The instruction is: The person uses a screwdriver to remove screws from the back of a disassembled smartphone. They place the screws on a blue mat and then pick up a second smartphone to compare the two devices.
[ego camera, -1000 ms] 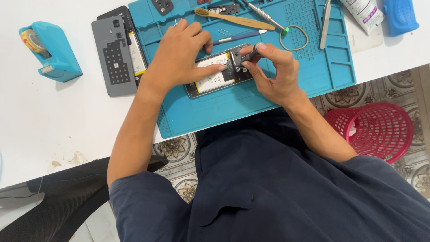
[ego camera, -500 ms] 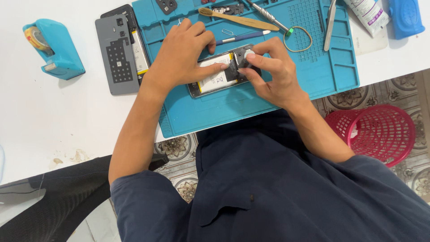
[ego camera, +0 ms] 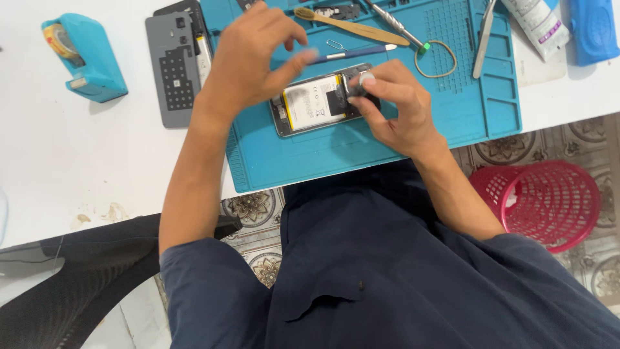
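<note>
The opened phone (ego camera: 321, 101) lies flat on the blue silicone work mat (ego camera: 361, 152), right under both hands, its long axis running left to right across the mat with a slight upward tilt toward the right end. Its back is off — a pale battery label shows in the middle, dark board parts at the right.

The right hand (ego camera: 394, 110) is the nearer one to the work: it sits on the phone's right end, fingers curled and pinched on a small pale piece there, though what that piece is stays too small to tell. The left hand (ego camera: 255, 58) hovers above the phone's left half, fingers spread and loose, gripping nothing; its fingertips are blurred.

Beyond the phone, along the mat's far edge, lie slim tools — a wooden-handled brush (ego camera: 352, 26), a thin blue-handled pen-like tool (ego camera: 355, 53), a metal probe with a green tip (ego camera: 397, 24), a wire ring (ego camera: 436, 59), tweezers (ego camera: 483, 35). The mat is soft-looking, ribbed, with moulded compartments at its right side.

Left of the mat on the white bench (ego camera: 77, 168) sits a grey perforated panel (ego camera: 173, 68), and farther left a turquoise tape dispenser (ego camera: 84, 58). A red mesh basket (ego camera: 549, 200) stands on the patterned tile floor at the right.
</note>
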### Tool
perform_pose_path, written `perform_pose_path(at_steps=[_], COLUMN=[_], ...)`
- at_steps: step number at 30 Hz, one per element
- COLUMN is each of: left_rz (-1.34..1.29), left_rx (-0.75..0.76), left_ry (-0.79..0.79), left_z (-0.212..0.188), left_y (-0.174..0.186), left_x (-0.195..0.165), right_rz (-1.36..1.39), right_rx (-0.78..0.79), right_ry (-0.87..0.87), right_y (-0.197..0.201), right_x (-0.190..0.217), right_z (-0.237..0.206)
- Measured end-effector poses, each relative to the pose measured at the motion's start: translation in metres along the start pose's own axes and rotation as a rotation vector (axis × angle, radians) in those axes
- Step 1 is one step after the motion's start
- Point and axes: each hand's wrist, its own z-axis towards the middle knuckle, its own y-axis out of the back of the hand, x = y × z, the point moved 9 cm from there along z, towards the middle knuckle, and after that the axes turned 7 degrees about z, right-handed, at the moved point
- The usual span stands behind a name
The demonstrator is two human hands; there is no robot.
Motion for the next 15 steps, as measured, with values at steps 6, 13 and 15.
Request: perform_pose_path(at_steps=[6,13,15], left_rz=[0.130,0.130,0.143], left_rx=[-0.126,-0.051,-0.006], left_ry=[0.065,0.212,0.235], left_z=[-0.015,-0.024,-0.026], left_y=[0.041,0.042,0.038], left_x=[0.027,0.054,0.058], right_rz=[-0.063,-0.029,0.004], right_rx=[-0.039,-0.030,-0.028], right_ry=[-0.017,-0.034,-0.034], right_y=[0.004,0.003,0.001], right_x=[0.005,0.002,0.000], right_z=[0.004,0.004,0.003])
